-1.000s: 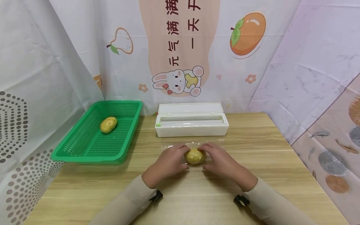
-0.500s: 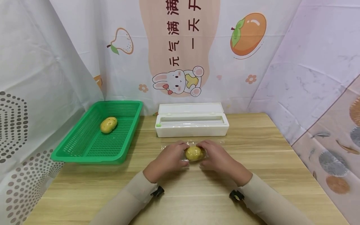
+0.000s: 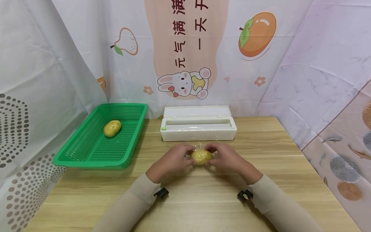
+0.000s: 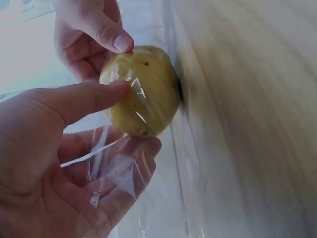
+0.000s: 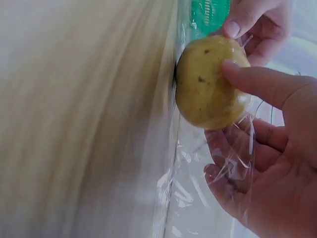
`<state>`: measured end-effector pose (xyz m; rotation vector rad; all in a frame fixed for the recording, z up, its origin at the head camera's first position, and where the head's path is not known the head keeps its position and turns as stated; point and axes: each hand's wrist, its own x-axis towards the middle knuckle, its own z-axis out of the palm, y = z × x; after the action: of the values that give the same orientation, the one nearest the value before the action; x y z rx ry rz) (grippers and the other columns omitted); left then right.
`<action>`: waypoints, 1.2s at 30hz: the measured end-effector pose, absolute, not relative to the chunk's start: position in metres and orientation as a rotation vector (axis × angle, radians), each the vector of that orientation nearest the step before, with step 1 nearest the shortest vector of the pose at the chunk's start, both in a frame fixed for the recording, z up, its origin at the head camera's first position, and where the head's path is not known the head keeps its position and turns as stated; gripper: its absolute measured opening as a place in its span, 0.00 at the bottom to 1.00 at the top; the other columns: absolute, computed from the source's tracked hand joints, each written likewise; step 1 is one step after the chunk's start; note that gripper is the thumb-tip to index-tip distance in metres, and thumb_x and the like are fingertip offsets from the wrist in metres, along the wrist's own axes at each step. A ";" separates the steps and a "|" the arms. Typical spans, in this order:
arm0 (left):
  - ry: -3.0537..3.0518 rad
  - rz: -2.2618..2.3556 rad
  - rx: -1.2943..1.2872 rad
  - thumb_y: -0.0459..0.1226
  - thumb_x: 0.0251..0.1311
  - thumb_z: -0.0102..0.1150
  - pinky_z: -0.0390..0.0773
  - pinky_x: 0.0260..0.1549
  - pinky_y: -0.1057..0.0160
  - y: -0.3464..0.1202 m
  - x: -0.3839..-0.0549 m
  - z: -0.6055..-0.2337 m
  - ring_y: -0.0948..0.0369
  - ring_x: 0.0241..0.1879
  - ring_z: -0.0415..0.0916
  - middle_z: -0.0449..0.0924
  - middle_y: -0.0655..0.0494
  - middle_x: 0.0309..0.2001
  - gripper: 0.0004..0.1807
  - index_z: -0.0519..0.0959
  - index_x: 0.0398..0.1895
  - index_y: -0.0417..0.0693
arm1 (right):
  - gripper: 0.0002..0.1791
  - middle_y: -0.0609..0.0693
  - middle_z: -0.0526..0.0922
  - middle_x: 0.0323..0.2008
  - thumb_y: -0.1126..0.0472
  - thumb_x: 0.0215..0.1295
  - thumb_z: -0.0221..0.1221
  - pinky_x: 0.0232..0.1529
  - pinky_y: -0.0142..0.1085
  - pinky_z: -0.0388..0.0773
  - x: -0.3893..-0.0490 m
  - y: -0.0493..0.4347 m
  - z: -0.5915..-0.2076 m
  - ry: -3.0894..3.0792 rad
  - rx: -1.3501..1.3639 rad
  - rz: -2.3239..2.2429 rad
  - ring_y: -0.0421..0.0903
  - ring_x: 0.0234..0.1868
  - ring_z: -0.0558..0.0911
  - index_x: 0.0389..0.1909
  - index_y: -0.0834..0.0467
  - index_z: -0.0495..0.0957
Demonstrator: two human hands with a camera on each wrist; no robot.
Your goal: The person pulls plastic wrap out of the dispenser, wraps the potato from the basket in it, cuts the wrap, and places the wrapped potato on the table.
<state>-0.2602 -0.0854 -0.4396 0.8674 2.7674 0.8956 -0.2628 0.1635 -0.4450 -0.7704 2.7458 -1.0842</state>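
Observation:
Between my two hands a yellow potato (image 3: 201,157) sits on the wooden table, with clear cling film (image 4: 124,173) about it. My left hand (image 3: 175,161) grips its left side, the thumb on the potato and the fingers behind the film. From the other side my right hand (image 3: 227,158) holds it, thumb pressed to the skin and film bunched over the fingers (image 5: 233,186). Thin film edges stick up just behind the potato in the head view. The potato's underside is hidden.
Behind the hands stands a white cling film dispenser (image 3: 198,134) with its lid raised. A green basket (image 3: 127,159) at the left holds another potato (image 3: 112,128). The wooden table (image 3: 197,206) ends at a printed curtain (image 3: 127,83).
The film that lay spread behind the potato is now gathered up close around it. Both hands have stayed at the potato, their fingers shifting with the film.

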 end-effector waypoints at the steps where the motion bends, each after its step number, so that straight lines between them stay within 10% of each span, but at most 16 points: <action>1: 2.744 0.935 0.847 0.42 0.62 0.73 0.81 0.53 0.60 -0.086 -0.261 -0.440 0.64 0.51 0.81 0.84 0.62 0.50 0.20 0.82 0.56 0.52 | 0.27 0.45 0.86 0.50 0.58 0.54 0.78 0.59 0.47 0.81 -0.264 0.165 -0.446 2.729 -0.762 -1.100 0.45 0.54 0.84 0.55 0.54 0.82; 36: 2.706 1.194 0.641 0.45 0.72 0.63 0.82 0.42 0.60 -0.095 -0.294 -0.454 0.63 0.39 0.81 0.84 0.61 0.36 0.07 0.85 0.40 0.53 | 0.15 0.47 0.85 0.40 0.49 0.67 0.69 0.46 0.41 0.80 -0.307 0.176 -0.455 2.573 -0.645 -1.228 0.45 0.42 0.82 0.48 0.53 0.84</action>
<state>-0.2939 -0.0952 -0.4542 0.6413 2.7055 1.1940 -0.3069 0.1762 -0.4547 -0.6450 2.5731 -1.2282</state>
